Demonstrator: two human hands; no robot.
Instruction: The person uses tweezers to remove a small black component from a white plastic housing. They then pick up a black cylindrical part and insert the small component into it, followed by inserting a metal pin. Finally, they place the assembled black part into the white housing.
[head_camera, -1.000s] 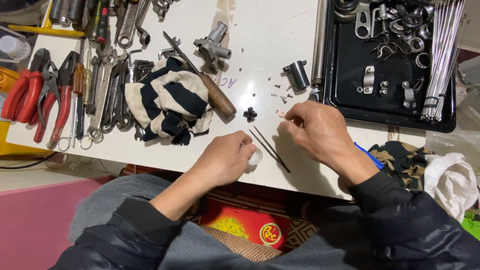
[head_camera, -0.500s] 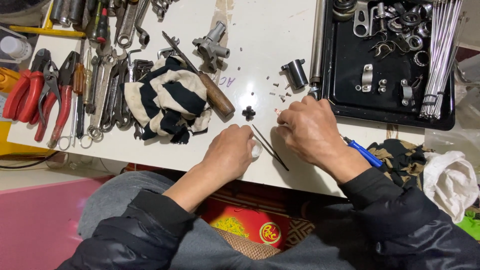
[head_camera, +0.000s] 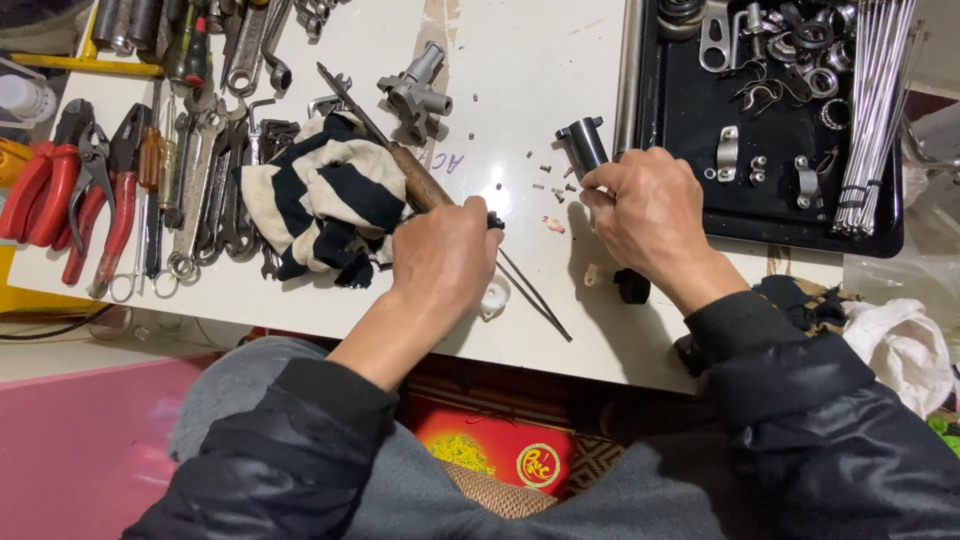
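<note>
Left hand (head_camera: 445, 262), frame centre: curled over a small black part (head_camera: 495, 220) on the white worktop (head_camera: 520, 80). Right hand (head_camera: 648, 215): fingertips pinched among loose small screws (head_camera: 548, 180), beside the black cylinder (head_camera: 583, 145). Screws remain scattered; sorting seems unfinished. Black tray (head_camera: 700, 215), upper right.

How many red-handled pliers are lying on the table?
2, side by side at the table's left edge: one outermost, one just right of it, beside the wrenches. Others may hide under the striped rag.
</note>
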